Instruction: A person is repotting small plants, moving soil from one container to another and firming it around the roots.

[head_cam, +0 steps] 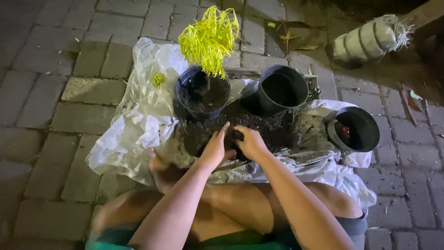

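Two hands: both yours, sunk side by side into the soil heap (259,132) at the middle of the view
Left hand (216,149): palm down on the soil; fingers together and stretched toward 12 o'clock; clamped on nothing
Right hand (252,143): just beside the left, at its 3 o'clock; fingers curled down into the soil; you cannot tell how much it has gathered
Soil heap: dark and loose; lying on the plastic sheet (134,125), touching the bases of the two nearer pots
Planted pot (203,95): black, upright, at 11 o'clock from your hands; carries a yellow-green plant (209,39)
Middle pot (281,90): black, tipped toward you, at 1 o'clock; its mouth is dark
Right pot (354,129): black, tilted, at 3 o'clock, apart from the heap
Sheet: crumpled white plastic spread over brick paving (51,92)
Stack: pale nested pots (367,39) lying on their side at 2 o'clock, well apart
Legs: yours, folded at 6 o'clock; bare foot (162,171) on the sheet's edge
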